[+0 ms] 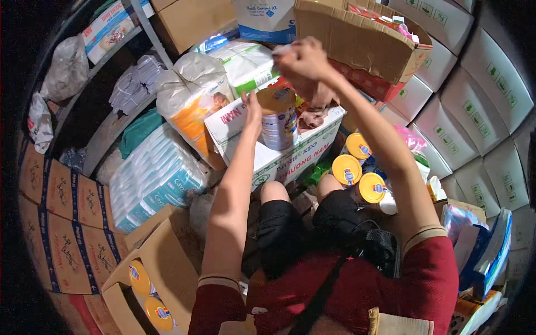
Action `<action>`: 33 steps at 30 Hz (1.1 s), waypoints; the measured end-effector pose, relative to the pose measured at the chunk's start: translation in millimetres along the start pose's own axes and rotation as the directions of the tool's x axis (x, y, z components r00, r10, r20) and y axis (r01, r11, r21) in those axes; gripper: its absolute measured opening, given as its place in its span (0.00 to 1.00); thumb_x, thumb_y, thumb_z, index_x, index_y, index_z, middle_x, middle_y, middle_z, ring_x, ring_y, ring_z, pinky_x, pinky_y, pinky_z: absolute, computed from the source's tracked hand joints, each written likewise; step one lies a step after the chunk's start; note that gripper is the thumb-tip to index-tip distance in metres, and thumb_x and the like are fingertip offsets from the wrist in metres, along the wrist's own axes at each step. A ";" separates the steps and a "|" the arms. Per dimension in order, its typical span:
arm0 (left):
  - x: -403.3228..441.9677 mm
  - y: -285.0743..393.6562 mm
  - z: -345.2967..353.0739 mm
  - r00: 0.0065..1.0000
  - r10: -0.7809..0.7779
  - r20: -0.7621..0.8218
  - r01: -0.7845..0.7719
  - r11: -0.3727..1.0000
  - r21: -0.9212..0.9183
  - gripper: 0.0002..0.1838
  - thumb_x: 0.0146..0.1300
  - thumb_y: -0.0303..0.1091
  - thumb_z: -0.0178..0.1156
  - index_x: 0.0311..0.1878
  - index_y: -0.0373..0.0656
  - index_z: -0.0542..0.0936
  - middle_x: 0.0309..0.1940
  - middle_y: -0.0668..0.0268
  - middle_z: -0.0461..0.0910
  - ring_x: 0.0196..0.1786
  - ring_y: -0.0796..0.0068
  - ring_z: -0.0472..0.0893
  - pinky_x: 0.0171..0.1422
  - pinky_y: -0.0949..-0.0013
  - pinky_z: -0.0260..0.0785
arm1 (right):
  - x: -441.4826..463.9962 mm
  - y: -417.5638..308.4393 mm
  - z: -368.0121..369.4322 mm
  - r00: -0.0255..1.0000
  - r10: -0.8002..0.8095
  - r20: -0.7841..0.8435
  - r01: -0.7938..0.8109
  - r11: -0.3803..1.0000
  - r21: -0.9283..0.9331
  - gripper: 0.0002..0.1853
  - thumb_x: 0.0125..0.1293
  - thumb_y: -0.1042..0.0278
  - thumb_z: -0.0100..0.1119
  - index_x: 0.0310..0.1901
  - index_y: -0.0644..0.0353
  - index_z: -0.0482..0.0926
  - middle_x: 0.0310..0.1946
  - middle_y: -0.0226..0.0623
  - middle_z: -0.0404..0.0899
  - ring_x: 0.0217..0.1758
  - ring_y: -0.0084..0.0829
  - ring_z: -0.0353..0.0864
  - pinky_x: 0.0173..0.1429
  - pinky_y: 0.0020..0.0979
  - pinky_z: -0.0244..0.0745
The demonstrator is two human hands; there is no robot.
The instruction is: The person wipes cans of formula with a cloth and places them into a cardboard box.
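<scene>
A large can with a white, printed side and a yellowish lid [279, 125] stands on the white printed box [306, 162] in front of my knees. My left hand [252, 111] is at the can's left side, its fingers raised and apart. Above and to the right of the can is my right hand [304, 60], its fingers curled round a brownish cloth [304, 89] that hangs down, partly blurred. More crumpled brown cloth lies on the box just right of the can.
Several yellow-lidded cans [347, 170] stand right of the box. An open carton [151, 257] at lower left holds similar cans. Wrapped paper rolls [156, 178] and an orange package [195, 120] are at the left. White cartons [491, 95] are stacked on the right.
</scene>
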State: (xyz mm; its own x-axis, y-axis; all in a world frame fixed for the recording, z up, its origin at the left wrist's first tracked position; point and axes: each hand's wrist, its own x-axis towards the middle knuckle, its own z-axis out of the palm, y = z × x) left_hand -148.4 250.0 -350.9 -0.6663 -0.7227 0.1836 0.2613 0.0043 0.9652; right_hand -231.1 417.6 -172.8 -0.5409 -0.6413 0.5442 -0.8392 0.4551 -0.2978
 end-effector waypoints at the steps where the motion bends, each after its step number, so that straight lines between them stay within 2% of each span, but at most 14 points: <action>1: 12.0 -12.8 -7.5 0.997 -0.081 0.013 0.082 0.981 -0.175 0.38 0.64 0.55 0.40 0.67 0.36 0.47 0.67 0.54 0.48 0.69 0.64 0.50 0.70 0.66 0.42 | 0.5 8.9 37.8 0.995 -0.090 0.034 0.090 0.996 0.012 0.38 0.50 0.34 0.44 0.54 0.58 0.71 0.57 0.48 0.65 0.66 0.51 0.52 0.65 0.49 0.52; 3: -35.5 64.6 14.4 0.957 -0.289 -0.024 0.257 0.886 -0.387 0.33 0.66 0.57 0.34 0.62 0.37 0.59 0.60 0.58 0.63 0.61 0.69 0.63 0.64 0.66 0.55 | -28.2 -27.0 49.2 0.925 0.077 0.373 -0.123 0.987 0.101 0.41 0.52 0.31 0.41 0.59 0.57 0.65 0.63 0.51 0.56 0.69 0.54 0.43 0.67 0.54 0.43; 4: -32.2 61.7 13.6 0.956 -0.292 -0.004 0.259 0.855 -0.450 0.32 0.66 0.58 0.33 0.59 0.39 0.62 0.56 0.60 0.66 0.58 0.69 0.66 0.60 0.66 0.58 | -22.7 -3.5 121.8 0.878 0.112 0.466 -0.177 0.979 0.098 0.33 0.55 0.33 0.39 0.59 0.39 0.65 0.67 0.38 0.49 0.70 0.54 0.40 0.67 0.58 0.35; 5: -24.9 52.3 11.0 0.956 -0.293 0.014 0.259 0.820 -0.510 0.31 0.65 0.58 0.33 0.56 0.40 0.65 0.52 0.61 0.69 0.54 0.70 0.69 0.57 0.66 0.62 | -44.7 -34.0 102.2 0.882 0.059 0.468 -0.046 0.998 -0.040 0.34 0.55 0.33 0.37 0.60 0.40 0.64 0.67 0.37 0.50 0.69 0.57 0.40 0.64 0.64 0.33; 7: -28.1 60.8 9.9 0.952 -0.301 0.049 0.272 0.766 -0.583 0.29 0.65 0.60 0.33 0.47 0.43 0.70 0.41 0.66 0.74 0.43 0.73 0.73 0.47 0.66 0.67 | -38.1 -33.4 126.1 0.915 0.104 0.391 -0.081 0.994 -0.075 0.32 0.56 0.36 0.37 0.60 0.42 0.64 0.66 0.36 0.52 0.68 0.59 0.41 0.63 0.66 0.33; 11: -9.6 29.3 8.0 0.959 -0.270 0.086 0.283 0.896 -0.343 0.30 0.64 0.57 0.38 0.57 0.40 0.64 0.53 0.61 0.68 0.55 0.69 0.67 0.59 0.66 0.59 | -24.6 -35.3 105.7 0.869 0.192 0.456 -0.173 0.981 -0.084 0.33 0.57 0.38 0.38 0.59 0.49 0.65 0.64 0.39 0.56 0.67 0.54 0.51 0.65 0.58 0.43; 14: -22.7 37.3 18.1 0.980 -0.163 -0.117 0.168 0.985 0.030 0.31 0.63 0.49 0.46 0.63 0.39 0.57 0.60 0.57 0.61 0.63 0.64 0.60 0.65 0.66 0.51 | -13.1 2.1 134.2 0.894 0.279 0.349 -0.264 0.960 -0.092 0.33 0.56 0.40 0.41 0.57 0.54 0.66 0.61 0.48 0.60 0.62 0.50 0.62 0.64 0.48 0.56; 15: -15.0 24.9 13.3 0.988 -0.097 -0.118 0.117 0.976 0.184 0.32 0.59 0.37 0.51 0.65 0.39 0.54 0.63 0.53 0.57 0.66 0.60 0.57 0.67 0.66 0.50 | -12.6 9.4 131.3 0.900 0.276 0.336 -0.288 0.958 -0.016 0.27 0.56 0.45 0.47 0.57 0.46 0.67 0.60 0.42 0.63 0.60 0.49 0.64 0.60 0.45 0.63; 16: -10.4 10.8 8.0 0.993 -0.058 -0.106 0.081 0.970 0.227 0.31 0.58 0.35 0.51 0.64 0.39 0.55 0.62 0.52 0.58 0.65 0.60 0.57 0.67 0.66 0.50 | -13.5 21.7 124.9 0.890 0.221 0.398 -0.284 0.953 0.107 0.28 0.55 0.46 0.47 0.55 0.52 0.68 0.54 0.48 0.69 0.57 0.48 0.68 0.60 0.40 0.63; 21: -20.9 14.3 6.1 1.000 -0.018 0.001 0.017 0.958 0.287 0.26 0.57 0.27 0.50 0.61 0.41 0.61 0.58 0.52 0.63 0.62 0.59 0.62 0.65 0.65 0.54 | -46.6 76.1 165.8 0.951 0.307 0.050 -0.282 0.784 0.553 0.27 0.61 0.53 0.46 0.56 0.65 0.66 0.53 0.54 0.68 0.58 0.41 0.68 0.60 0.34 0.62; 24: -13.2 10.4 0.0 0.999 -0.018 0.050 0.001 0.945 0.326 0.26 0.59 0.29 0.49 0.62 0.42 0.61 0.59 0.52 0.63 0.62 0.60 0.63 0.65 0.65 0.54 | -75.1 79.9 178.2 0.894 0.448 0.019 -0.337 0.643 0.688 0.25 0.64 0.55 0.44 0.57 0.65 0.65 0.52 0.50 0.70 0.58 0.35 0.67 0.60 0.30 0.60; 28: -8.6 18.7 -2.8 0.989 -0.056 0.135 -0.013 0.888 0.459 0.26 0.62 0.32 0.46 0.63 0.40 0.59 0.60 0.52 0.62 0.63 0.61 0.62 0.64 0.67 0.53 | -105.0 64.9 156.2 0.869 0.493 -0.040 -0.363 0.689 0.627 0.27 0.60 0.55 0.48 0.55 0.69 0.65 0.46 0.61 0.71 0.52 0.53 0.71 0.57 0.39 0.63; 30: -2.6 18.8 -3.0 0.983 -0.102 0.150 0.009 0.852 0.523 0.26 0.63 0.33 0.45 0.64 0.39 0.58 0.60 0.52 0.63 0.62 0.63 0.63 0.64 0.69 0.54 | -116.1 26.0 112.9 0.857 0.472 -0.207 -0.313 0.796 0.518 0.23 0.54 0.64 0.51 0.50 0.69 0.65 0.46 0.59 0.68 0.49 0.53 0.69 0.55 0.41 0.63; 33: 30.3 -0.5 -6.6 0.972 -0.156 0.177 0.038 0.844 0.536 0.26 0.63 0.34 0.46 0.64 0.39 0.58 0.55 0.54 0.68 0.56 0.66 0.68 0.60 0.71 0.58 | -114.1 -8.3 91.6 0.853 0.160 -0.497 0.044 0.927 0.374 0.22 0.48 0.70 0.53 0.46 0.67 0.66 0.53 0.58 0.59 0.54 0.54 0.62 0.58 0.45 0.59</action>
State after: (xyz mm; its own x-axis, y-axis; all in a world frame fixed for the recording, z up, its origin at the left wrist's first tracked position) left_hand -164.1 223.4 -347.1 -0.8118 -0.5807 0.0604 -0.1792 0.3463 0.9209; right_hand -167.6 430.4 -304.3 -0.5672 -0.1672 0.8064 -0.8226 0.1625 -0.5449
